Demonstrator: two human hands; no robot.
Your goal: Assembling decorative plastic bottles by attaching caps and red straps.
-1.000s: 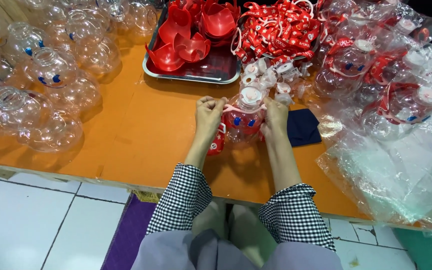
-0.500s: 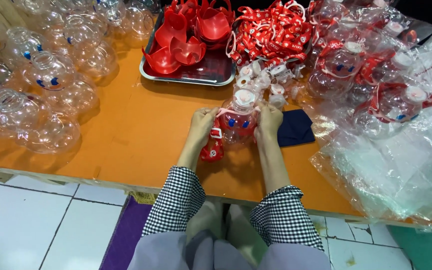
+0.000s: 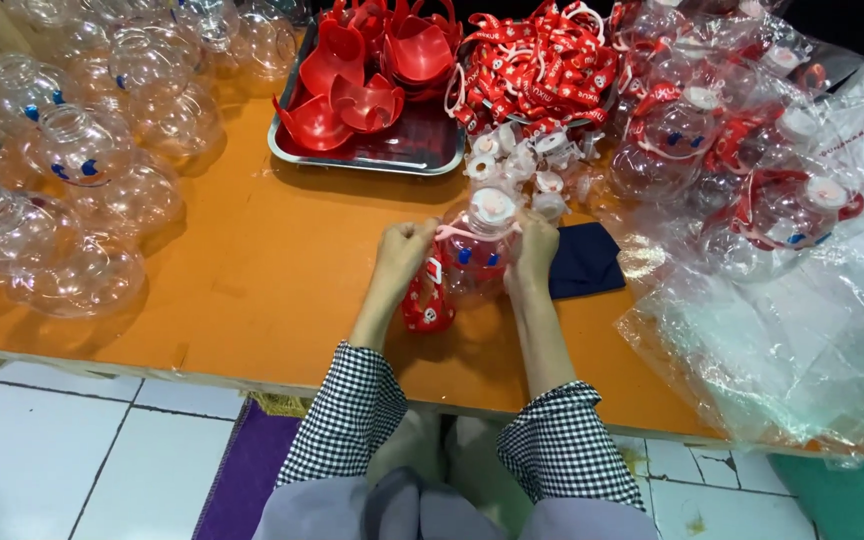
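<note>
A round clear plastic bottle (image 3: pixel 475 258) with a white cap and blue dots stands on the orange table (image 3: pixel 252 290) in front of me. My left hand (image 3: pixel 404 252) grips its left side at the neck, and my right hand (image 3: pixel 535 250) grips its right side. A red strap (image 3: pixel 428 300) hangs from the bottle's left side down to the table, partly under my left hand. Both hands are closed around the bottle's collar; my fingertips are hidden behind it.
A metal tray (image 3: pixel 372 155) of red plastic holders sits at the back. A heap of red straps (image 3: pixel 542 65) and loose white caps (image 3: pixel 522 160) lie behind the bottle. Empty clear bottles (image 3: pixel 72 190) crowd the left; bagged finished bottles (image 3: pixel 742 200) fill the right. A dark blue cloth (image 3: pixel 584 262) lies beside my right hand.
My hands and the bottle have stayed together at the same spot on the table. The view has shifted slightly; the red strap now hangs lower at the left.
</note>
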